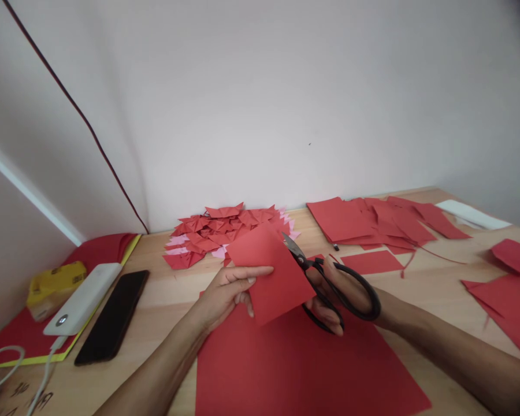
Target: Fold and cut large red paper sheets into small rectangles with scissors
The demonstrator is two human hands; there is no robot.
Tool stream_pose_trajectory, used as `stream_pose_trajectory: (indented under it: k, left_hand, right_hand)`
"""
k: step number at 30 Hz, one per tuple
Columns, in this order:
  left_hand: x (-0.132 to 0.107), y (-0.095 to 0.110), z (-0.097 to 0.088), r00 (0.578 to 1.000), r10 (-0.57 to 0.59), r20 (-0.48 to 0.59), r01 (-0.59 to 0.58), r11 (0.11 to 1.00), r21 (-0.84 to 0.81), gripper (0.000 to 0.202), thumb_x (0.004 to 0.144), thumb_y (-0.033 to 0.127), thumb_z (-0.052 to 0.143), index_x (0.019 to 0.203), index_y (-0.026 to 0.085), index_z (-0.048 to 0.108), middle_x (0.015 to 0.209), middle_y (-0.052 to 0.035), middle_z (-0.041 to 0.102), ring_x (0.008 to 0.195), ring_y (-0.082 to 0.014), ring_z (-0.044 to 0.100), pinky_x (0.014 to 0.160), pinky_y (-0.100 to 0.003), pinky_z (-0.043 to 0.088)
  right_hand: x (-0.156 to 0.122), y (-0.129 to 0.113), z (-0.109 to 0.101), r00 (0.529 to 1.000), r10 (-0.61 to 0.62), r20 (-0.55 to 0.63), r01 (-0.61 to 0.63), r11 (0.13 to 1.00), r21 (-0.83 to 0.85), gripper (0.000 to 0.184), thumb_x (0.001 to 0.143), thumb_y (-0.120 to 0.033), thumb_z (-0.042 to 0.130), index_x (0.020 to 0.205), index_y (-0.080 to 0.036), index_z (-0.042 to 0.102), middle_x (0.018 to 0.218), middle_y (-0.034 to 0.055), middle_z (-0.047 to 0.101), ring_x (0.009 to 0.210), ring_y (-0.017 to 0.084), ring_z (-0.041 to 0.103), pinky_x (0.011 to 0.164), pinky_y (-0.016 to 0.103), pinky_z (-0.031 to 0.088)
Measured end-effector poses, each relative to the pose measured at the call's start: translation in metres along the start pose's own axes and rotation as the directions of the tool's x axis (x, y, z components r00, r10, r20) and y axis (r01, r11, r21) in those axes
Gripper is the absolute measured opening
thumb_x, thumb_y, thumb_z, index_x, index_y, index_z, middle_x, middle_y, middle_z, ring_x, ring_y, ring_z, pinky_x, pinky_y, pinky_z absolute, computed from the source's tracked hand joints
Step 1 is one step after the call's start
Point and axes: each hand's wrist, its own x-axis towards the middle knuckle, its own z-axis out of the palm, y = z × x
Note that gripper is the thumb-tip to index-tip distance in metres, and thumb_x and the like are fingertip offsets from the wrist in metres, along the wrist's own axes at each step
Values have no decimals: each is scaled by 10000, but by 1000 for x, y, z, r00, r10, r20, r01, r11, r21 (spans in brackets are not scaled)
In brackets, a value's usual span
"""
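My left hand (227,292) pinches a red paper square (271,277) by its left edge and holds it up above the table. My right hand (335,294) grips black-handled scissors (329,280), fingers through the loops. The blades point up and left and meet the square's right edge. Below both hands a large red paper sheet (303,370) lies flat on the wooden table (169,292).
A heap of folded red and pink paper pieces (225,231) sits by the wall. Cut red sheets (372,222) spread to the right, with more red pieces (509,289) at the far right. On the left lie a black phone (112,315), a white power bank (84,297) and a yellow packet (54,286).
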Motion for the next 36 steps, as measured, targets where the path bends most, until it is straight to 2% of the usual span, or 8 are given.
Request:
stream_pose_trajectory:
  k: [6, 11, 20, 24, 29, 33, 36]
  left_hand:
    - [1, -1, 3, 1000, 7, -19, -7, 1000, -23, 279, 835, 255, 658, 1088, 190, 758, 1327, -155, 611, 443, -34, 554, 452, -206, 529]
    - [1, -2, 5, 999, -7, -38, 6, 999, -34, 291, 814, 247, 669, 1084, 187, 759, 1324, -157, 614, 418, -31, 541, 440, -206, 516]
    - [1, -3, 3, 999, 3, -34, -4, 1000, -21, 275, 836, 234, 644, 1083, 199, 760, 1296, -149, 635, 421, -37, 559, 436, -198, 510]
    - [1, -3, 5, 999, -3, -38, 2, 1000, -27, 270, 831, 235, 651, 1075, 200, 763, 1325, -157, 614, 421, -35, 562, 440, -203, 515]
    - [0, -2, 5, 999, 3, -32, -4, 999, -39, 259, 828, 239, 657, 1059, 204, 769, 1320, -155, 618, 420, -42, 583, 433, -194, 501]
    - [1, -4, 4, 1000, 4, -10, -4, 1000, -31, 270, 840, 243, 649, 1082, 202, 761, 1322, -152, 616, 433, -51, 599, 447, -199, 515]
    - [1, -7, 2, 1000, -1, 6, 1, 1000, -25, 272, 855, 250, 638, 1096, 204, 756, 1337, -147, 606, 449, -56, 612, 460, -199, 525]
  right_hand:
    - [3, -3, 6, 996, 12, -85, 0, 991, 134, 757, 921, -726, 161, 765, -143, 619, 393, -46, 440, 311, 106, 462, 354, 218, 354]
    - [4, -2, 7, 994, 54, -95, -41, 989, 141, 787, 873, -786, 190, 711, -142, 612, 353, -52, 408, 261, 103, 435, 282, 199, 290]
    - [5, 1, 10, 985, 119, -127, -99, 983, 153, 802, 847, -813, 216, 665, -140, 611, 325, -59, 369, 233, 90, 410, 251, 180, 275]
    - [4, 1, 10, 981, 110, -157, -88, 986, 142, 789, 858, -798, 235, 665, -136, 618, 327, -60, 368, 235, 88, 398, 249, 180, 266]
    - [4, 1, 14, 994, 39, -106, -17, 979, 203, 760, 899, -754, 199, 697, -144, 607, 339, -68, 368, 251, 80, 376, 290, 181, 303]
    - [4, -2, 17, 998, -32, -54, 44, 970, 239, 777, 899, -755, 168, 822, -129, 620, 448, -29, 486, 367, 108, 505, 390, 210, 394]
    - [4, -3, 15, 998, -59, 6, 56, 970, 235, 812, 890, -765, 132, 781, -120, 612, 472, -4, 507, 403, 121, 529, 410, 224, 385]
